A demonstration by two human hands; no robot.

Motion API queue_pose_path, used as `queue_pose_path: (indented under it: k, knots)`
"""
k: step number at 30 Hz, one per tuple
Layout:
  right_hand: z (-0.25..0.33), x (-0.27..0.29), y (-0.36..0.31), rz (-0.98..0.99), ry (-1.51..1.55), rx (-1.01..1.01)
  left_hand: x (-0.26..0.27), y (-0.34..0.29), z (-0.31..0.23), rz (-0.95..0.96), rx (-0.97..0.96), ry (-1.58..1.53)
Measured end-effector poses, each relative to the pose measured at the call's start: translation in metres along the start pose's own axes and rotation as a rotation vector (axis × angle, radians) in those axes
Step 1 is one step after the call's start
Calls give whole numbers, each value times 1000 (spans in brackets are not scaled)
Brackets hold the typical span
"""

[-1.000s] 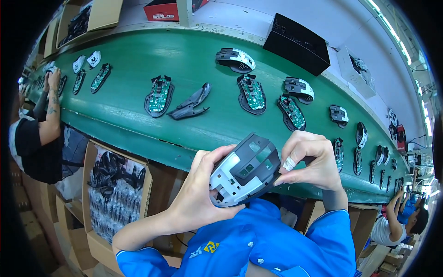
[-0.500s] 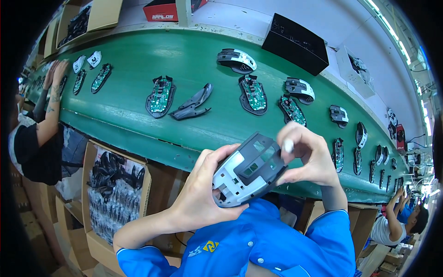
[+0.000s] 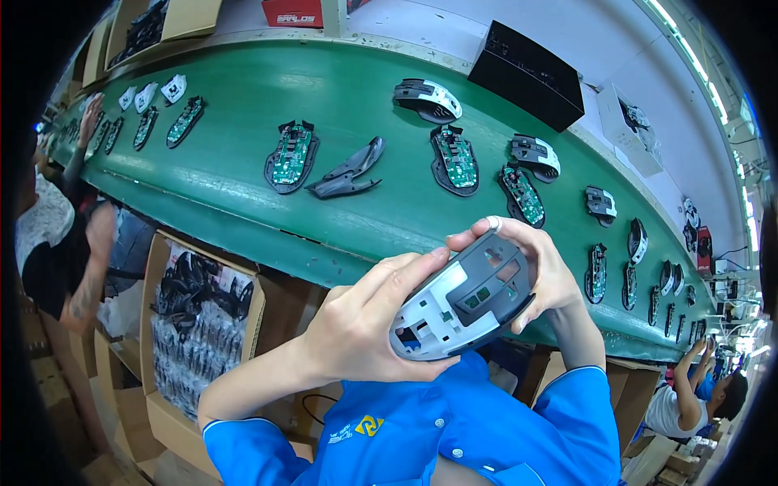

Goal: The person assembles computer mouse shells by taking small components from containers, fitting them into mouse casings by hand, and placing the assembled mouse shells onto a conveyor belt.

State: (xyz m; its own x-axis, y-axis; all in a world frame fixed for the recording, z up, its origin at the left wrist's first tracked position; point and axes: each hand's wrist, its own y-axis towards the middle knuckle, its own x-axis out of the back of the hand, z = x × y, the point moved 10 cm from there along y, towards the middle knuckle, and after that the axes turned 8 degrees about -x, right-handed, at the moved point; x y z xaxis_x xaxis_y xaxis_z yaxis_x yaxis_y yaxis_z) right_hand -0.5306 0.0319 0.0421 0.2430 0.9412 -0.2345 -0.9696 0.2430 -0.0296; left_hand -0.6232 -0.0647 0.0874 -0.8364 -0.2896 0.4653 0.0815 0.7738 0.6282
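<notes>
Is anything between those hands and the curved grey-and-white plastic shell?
Nothing visible: the left hand holds the white end of the curved dark-grey-and-white plastic shell, and the right hand its dark end.

Mouse parts on a green bench

Two hands on one mouse shell; three central circuit boards; one black box.

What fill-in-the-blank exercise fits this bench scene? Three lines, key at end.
1. The left hand and right hand hold a mouse shell coloured gray and ____.
2. The forked dark piece lies to the ____ (left/right) of the long black box.
3. The work surface is coloured ____.
Missing words: white; left; green.
</notes>
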Motion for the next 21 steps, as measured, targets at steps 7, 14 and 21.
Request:
queue_pose_path:
  k: [7,14,21]
  knots:
    - [-29,21,8,-162,128,-182,-5,3,24,91,141,-80]
    - [-30,15,13,-181,229,-187,-9,0,31,181,278,-174]
    - [-12,-1,5,-220,-38,-75,-12,-8,39,148,347,-277]
